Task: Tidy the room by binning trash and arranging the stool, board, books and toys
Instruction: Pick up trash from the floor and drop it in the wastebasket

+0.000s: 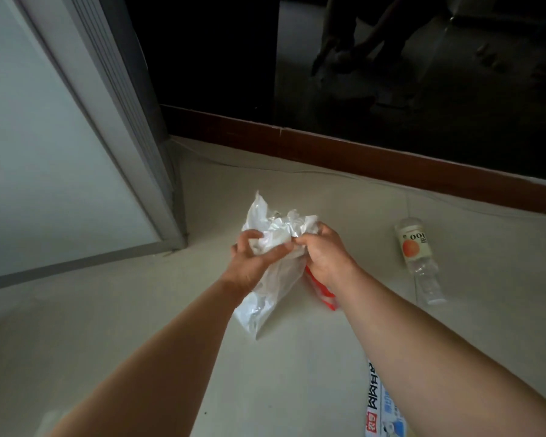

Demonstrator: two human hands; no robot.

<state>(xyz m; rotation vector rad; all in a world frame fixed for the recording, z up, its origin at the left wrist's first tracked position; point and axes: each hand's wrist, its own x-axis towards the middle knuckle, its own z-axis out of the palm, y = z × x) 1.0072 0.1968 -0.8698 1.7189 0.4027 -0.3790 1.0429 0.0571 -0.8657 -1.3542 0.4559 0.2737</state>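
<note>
White bag (pixel 267 298), orange-labelled clear bottle (pixel 418 258)

Plastic bottle (pixel 418 260), lying on floor: label bears "100" beside an orange fruit picture, smaller print unreadable. Printed wrapper (pixel 382 411) at lower edge: bold characters, possibly East Asian script, not legible.

The light is soft and dim, coming from the frosted glass panel (pixel 29 146) on my left, which glows pale. The floor (pixel 297 357) is evenly lit with only faint shadows. The dark glass wall (pixel 391 74) ahead is nearly black, with murky reflections. Straight lines bow near the edges. My forearms look slightly soft low in the picture.
</note>
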